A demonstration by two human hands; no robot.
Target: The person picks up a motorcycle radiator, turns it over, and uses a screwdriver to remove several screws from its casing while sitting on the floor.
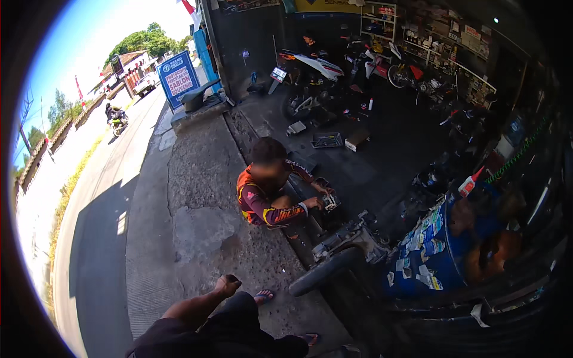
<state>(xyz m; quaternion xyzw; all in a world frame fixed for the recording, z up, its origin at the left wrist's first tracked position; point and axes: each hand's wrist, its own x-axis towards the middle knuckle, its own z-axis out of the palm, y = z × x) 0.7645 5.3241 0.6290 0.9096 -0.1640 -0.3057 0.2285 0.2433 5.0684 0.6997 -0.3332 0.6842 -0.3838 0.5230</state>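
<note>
My left hand (227, 286) is over my raised left knee, its fingers curled together. Whether anything small is held in them is hidden. My right hand does not show. In front of me a person (262, 191) in a maroon and orange long-sleeved top squats on the concrete edge. Both of that person's hands are on a metal engine part (330, 201) low over the dark floor. Between us and to the right lies a motorcycle engine unit (352, 238) with a black tyre (325, 273) attached.
A blue drum (427, 250) with torn labels stands at right, a red-capped bottle (471, 182) on top. Farther in are a tool tray (327, 140), a box (357, 139), motorcycles (418, 77) and shelves (430, 53). Leftward, a motorcyclist (117, 119) is on the road beyond a blue sign (178, 77).
</note>
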